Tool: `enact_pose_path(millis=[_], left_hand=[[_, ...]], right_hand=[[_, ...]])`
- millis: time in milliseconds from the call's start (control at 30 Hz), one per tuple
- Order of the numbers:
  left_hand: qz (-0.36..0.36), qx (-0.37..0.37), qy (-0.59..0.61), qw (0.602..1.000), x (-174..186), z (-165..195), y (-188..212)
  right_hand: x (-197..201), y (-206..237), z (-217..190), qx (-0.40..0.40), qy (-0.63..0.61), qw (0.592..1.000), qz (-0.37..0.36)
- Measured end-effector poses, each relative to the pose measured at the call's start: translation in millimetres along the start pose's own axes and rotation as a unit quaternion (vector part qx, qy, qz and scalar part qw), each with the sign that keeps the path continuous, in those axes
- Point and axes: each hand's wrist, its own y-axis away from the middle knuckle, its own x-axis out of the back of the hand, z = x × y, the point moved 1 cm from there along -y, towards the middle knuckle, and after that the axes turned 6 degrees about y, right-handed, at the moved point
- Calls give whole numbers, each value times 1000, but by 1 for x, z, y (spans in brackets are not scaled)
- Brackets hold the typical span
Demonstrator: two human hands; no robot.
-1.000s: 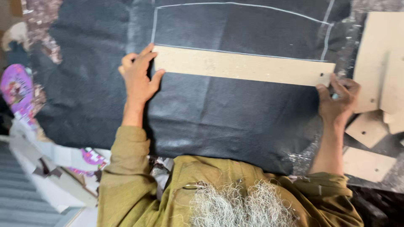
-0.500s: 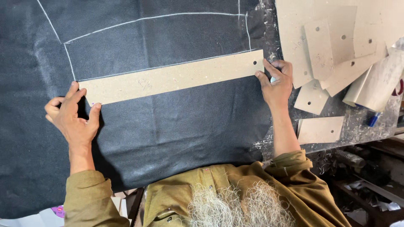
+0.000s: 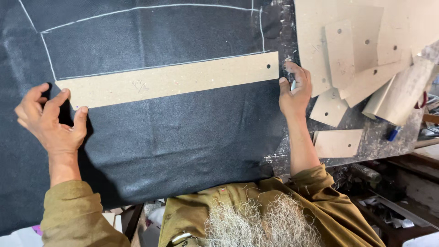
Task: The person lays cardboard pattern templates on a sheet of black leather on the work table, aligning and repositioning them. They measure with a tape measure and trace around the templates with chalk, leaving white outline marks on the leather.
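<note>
Cardboard strip (image 3: 169, 80), long and tan with a hole near its right end, lies flat across the black leather sheet (image 3: 160, 137), its upper edge just under a white chalk line (image 3: 151, 67). The left hand (image 3: 50, 119) is spread at the strip's left end, fingertips touching the corner and edge. The right hand (image 3: 295, 91) presses the other end, curled round a small marker of which only a pale tip shows. To my eye, good work here means keeping both ends pinned flat, so the strip cannot pivot, and keeping its edge parallel to the chalk before any line is drawn. On the bench (image 3: 366, 146) to the right, loose cardboard templates (image 3: 352, 50) overlap in a heap close to the right hand and could crowd its wrist. A blue-capped pen (image 3: 393, 133) lies by the bench edge.
</note>
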Motion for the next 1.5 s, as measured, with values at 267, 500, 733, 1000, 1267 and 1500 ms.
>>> enact_pose_path(millis=[267, 500, 733, 1000, 1267, 1500], left_hand=[[12, 0, 40, 999, 6, 1, -1], [20, 33, 86, 996, 11, -18, 6], [24, 12, 84, 996, 20, -15, -5], [30, 60, 121, 990, 29, -31, -8], [17, 65, 116, 991, 29, -33, -12], [-24, 6, 59, 998, 26, -14, -13]], right_hand=[[0, 3, -22, 13, 57, 997, 48], [-9, 5, -53, 56, 73, 995, 32], [-7, 9, -76, 71, 93, 991, 61], [-26, 14, -98, 105, 49, 993, 4], [-33, 14, -98, 64, 25, 998, 7], [-26, 7, -95, 83, 86, 993, 24]])
